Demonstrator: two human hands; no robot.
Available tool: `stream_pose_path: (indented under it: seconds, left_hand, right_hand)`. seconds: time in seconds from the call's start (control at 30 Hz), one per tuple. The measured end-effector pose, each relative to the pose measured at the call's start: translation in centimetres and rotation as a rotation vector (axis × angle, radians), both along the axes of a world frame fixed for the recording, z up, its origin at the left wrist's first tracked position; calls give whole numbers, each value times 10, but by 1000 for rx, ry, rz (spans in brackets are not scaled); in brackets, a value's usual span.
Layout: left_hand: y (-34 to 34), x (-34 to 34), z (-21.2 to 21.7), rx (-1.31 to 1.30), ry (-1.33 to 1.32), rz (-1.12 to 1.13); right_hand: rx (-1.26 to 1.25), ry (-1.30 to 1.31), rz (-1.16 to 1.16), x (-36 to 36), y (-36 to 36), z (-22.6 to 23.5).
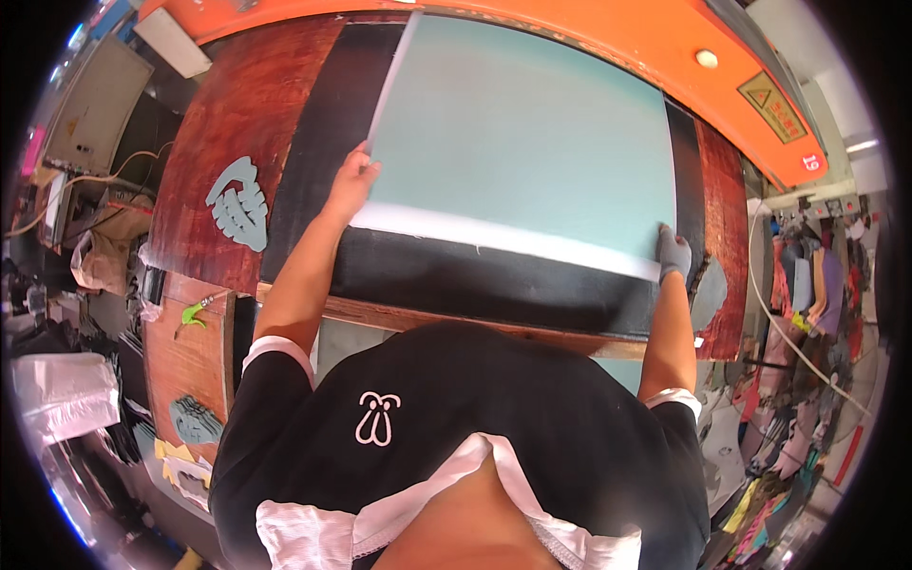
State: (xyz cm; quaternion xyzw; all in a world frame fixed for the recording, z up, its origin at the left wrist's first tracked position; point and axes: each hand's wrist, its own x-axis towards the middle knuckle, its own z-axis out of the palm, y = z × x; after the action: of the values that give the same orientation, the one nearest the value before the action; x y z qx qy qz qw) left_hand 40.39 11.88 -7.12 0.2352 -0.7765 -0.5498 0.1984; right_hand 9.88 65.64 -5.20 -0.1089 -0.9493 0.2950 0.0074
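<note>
Reddish-brown wooden bench carried flat black panel; pale blue-green rectangular sheet lay over it. Left hand pinched left edge between fingers; gray-gloved right hand touched right edge, finger grip unclear

The person's black short-sleeved top fills the lower centre of the frame, its sleeve cuffs white, its broad white collar finely textured — a white looped line motif marks it left of centre. A grey glove covers the right hand — frame right.
</note>
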Motion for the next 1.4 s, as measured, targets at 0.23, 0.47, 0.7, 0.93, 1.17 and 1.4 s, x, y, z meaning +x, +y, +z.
stream_pose_path:
  seconds: [0.23, 0.47, 0.7, 0.93, 1.17, 1.4]
  left_hand:
    - [28, 30, 14, -90, -5, 1]
    - [46, 53, 24, -166, -59, -12]
    - [51, 56, 24, -179, -101, 34]
    - [52, 51, 21, -272, -118, 91]
    - [94, 76, 35, -875, -189, 82]
    - [95, 73, 30, -1014, -95, 5]
  right_hand:
    - [-168, 13, -4, 22, 26, -7]
    - [-144, 18, 65, 53, 28, 5]
    - [-7, 89, 75, 61, 23, 6]
    - [329, 319, 284, 80, 18, 0]
    - [480, 623, 404, 105, 15, -5]
    - [463, 706, 361, 115, 2, -6]
